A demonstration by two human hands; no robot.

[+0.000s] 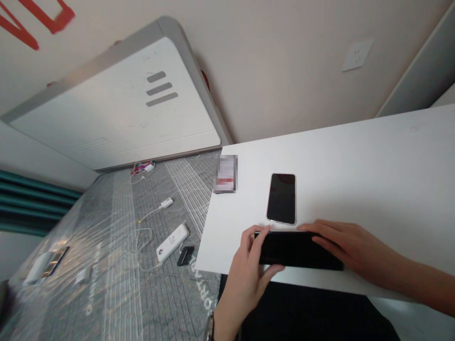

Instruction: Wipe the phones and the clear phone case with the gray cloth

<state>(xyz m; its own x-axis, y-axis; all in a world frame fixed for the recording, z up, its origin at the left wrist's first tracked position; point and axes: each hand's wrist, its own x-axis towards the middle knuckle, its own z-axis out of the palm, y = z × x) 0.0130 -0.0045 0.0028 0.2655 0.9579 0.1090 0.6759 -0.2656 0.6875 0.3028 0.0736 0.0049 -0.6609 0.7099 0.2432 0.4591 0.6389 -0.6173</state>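
Note:
A flat black rectangular object (296, 250), possibly a case or a closed device, lies near the front edge of the white table (373, 166). My left hand (249, 272) grips its left end, thumb below and fingers curled over the top. My right hand (346, 244) rests on its right end with fingers laid over it. Just behind the black object a smartphone (281, 198) with a dark screen lies flat on the table.
A small blurred card or packet (225, 174) sits at the table's back left corner. To the left is a plastic-wrapped mattress (117, 265) with a white power bank (172, 242), cables, a charger plug (166, 203) and a small black item (185, 255). A wall socket (356, 54) is above.

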